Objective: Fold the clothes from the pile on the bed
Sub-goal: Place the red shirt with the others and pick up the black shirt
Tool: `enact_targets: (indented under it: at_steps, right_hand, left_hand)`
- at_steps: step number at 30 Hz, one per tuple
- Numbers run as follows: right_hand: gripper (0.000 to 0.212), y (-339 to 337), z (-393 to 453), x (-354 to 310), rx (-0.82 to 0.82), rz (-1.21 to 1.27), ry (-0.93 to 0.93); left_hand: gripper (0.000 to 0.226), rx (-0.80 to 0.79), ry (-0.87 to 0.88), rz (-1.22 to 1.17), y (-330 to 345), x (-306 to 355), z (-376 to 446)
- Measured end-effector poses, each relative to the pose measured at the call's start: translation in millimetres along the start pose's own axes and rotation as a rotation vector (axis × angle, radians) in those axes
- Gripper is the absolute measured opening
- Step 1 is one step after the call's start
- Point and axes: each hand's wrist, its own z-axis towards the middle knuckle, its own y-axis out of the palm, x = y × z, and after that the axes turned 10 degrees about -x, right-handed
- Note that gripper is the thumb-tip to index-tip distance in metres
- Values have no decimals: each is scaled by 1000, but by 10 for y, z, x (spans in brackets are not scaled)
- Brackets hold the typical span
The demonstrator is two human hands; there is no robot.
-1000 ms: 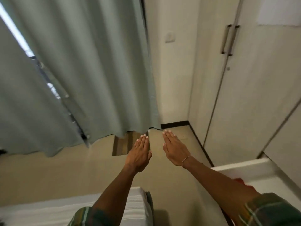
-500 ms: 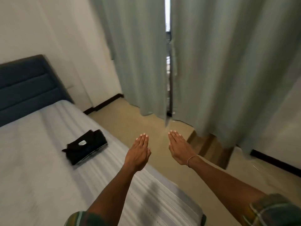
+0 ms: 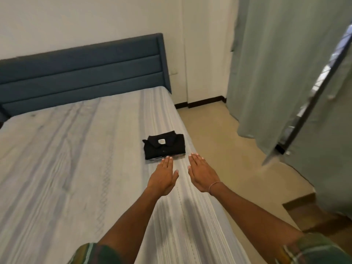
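My view has swung left within the last second: from wardrobe doors and curtain, past the window gap, to the bed (image 3: 80,153) and its headboard (image 3: 82,73). The curtain (image 3: 285,73) now sits at the right edge. Through that sweep both hands kept the same pose, flat and side by side, so the change is in where I look, not in what I hold.

Left hand (image 3: 164,178): fingers straight and together, palm down, holding nothing. Right hand (image 3: 202,175): the same, a thin bracelet (image 3: 214,185) at the wrist. Both hover over the striped mattress near its right edge; whether they touch it I cannot tell.

A black shirt (image 3: 164,147) lies just beyond the left fingertips, already folded, collar and label up, close to the mattress edge. It appears to rest on another folded piece, of which only a light sliver shows.

No loose pile is visible in this view. My judgement: folding is either finished or the pile lies out of view.
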Motion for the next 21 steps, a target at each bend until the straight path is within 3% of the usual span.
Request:
enact_targets:
  at_steps: [11,21]
  right_hand:
    - [60,312,1281,176,-86,136,39]
    - [65,838,2752,640,-181,518,222]
  left_hand:
    - [66,20,-168,-109,-65,-951,936]
    - [67,35,-335,-393,366,-1823,2383]
